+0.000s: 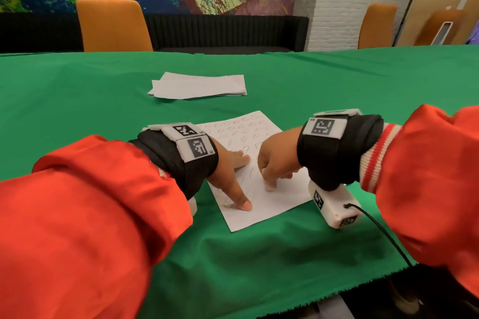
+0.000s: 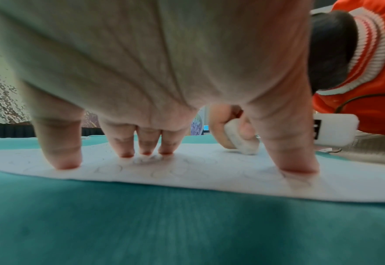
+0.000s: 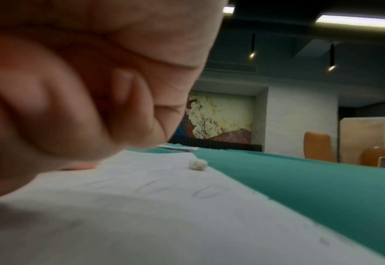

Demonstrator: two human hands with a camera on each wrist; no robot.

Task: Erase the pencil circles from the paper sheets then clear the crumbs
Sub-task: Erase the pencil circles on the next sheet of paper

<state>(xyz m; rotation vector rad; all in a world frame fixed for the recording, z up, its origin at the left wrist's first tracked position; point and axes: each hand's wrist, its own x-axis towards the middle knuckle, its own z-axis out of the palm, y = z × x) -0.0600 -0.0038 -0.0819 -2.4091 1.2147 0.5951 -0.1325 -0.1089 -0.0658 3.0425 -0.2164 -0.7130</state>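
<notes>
A white paper sheet (image 1: 261,197) with several pencil circles lies on the green tablecloth in front of me. My left hand (image 1: 233,171) presses it flat with spread straight fingers (image 2: 62,161), thumb near the sheet's near-left part. My right hand (image 1: 274,163) grips a white eraser (image 1: 269,185) and holds its tip against the sheet's lower middle; the left wrist view shows the eraser (image 2: 241,141) pinched between thumb and fingers. A small eraser crumb (image 3: 197,164) sits on the sheet (image 3: 186,224) near its edge in the right wrist view.
A stack of white paper sheets (image 1: 198,85) lies farther back on the green tablecloth (image 1: 259,254). Two orange chairs (image 1: 112,24) stand behind the table. The table's near edge runs at the lower right, with a black cable (image 1: 383,235) crossing it.
</notes>
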